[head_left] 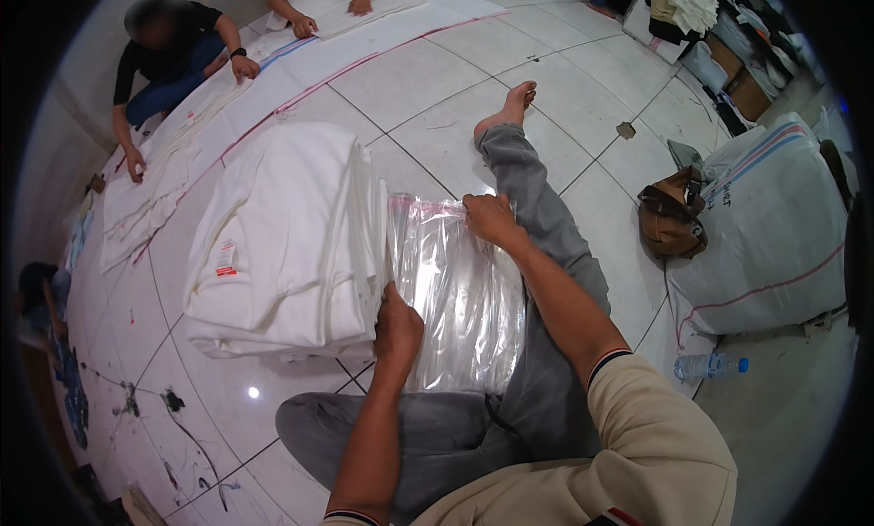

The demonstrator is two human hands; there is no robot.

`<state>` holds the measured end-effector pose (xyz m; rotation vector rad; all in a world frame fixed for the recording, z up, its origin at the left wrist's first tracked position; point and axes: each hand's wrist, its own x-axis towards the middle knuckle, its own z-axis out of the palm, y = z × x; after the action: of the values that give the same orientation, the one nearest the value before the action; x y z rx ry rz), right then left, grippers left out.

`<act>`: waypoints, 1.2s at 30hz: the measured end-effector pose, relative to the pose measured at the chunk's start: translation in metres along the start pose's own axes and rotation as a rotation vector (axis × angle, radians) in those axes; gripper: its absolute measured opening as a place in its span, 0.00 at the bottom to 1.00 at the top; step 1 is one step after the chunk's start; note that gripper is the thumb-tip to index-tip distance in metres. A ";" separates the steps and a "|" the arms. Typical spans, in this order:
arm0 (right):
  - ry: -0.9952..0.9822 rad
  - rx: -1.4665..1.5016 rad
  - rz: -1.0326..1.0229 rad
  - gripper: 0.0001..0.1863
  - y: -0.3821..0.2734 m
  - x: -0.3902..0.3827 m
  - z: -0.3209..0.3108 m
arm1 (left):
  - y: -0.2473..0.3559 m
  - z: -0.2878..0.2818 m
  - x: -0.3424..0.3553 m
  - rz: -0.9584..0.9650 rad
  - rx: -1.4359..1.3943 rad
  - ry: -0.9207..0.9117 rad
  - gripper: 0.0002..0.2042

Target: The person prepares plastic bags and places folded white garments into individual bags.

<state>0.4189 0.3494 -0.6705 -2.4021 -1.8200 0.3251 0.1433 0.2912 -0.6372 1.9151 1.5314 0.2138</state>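
Observation:
I sit on the floor with a tall stack of folded white garments (273, 216) at my left, a small red-and-white label on the top piece. A pile of clear, crinkled plastic bags (455, 298) with a pinkish top strip lies between the stack and my outstretched grey-trousered leg (560, 234). My right hand (487, 216) grips the top right corner of the bags. My left hand (396, 330) is closed at the lower right side of the stack, beside the bags' left edge; what its fingertips hold is hidden.
Co-workers (173, 57) handle white garments on long sheets (382, 34) along the back; another person (41, 298) is at far left. At right are a white woven sack (756, 234), a brown bag (669, 216), a bottle (706, 366) and heaped fabric (683, 11). Loose threads litter the tiles.

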 end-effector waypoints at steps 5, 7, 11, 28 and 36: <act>0.006 -0.072 -0.033 0.16 -0.002 -0.001 0.006 | -0.002 0.001 0.001 0.009 -0.027 -0.009 0.23; 0.022 -0.119 -0.041 0.16 -0.003 0.000 0.010 | -0.002 0.001 0.001 0.008 -0.028 -0.005 0.23; 0.060 -0.139 -0.042 0.14 -0.004 -0.001 0.013 | -0.001 0.000 0.000 0.017 -0.027 -0.004 0.22; 0.144 -0.070 -0.112 0.12 -0.007 -0.006 0.009 | 0.000 -0.001 0.001 0.012 -0.037 -0.016 0.22; 0.079 -0.099 -0.108 0.10 -0.008 -0.008 -0.006 | 0.000 -0.001 0.000 0.036 -0.035 0.020 0.22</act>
<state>0.4107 0.3446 -0.6619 -2.3303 -1.9647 0.1312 0.1426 0.2914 -0.6369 1.9195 1.4978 0.2751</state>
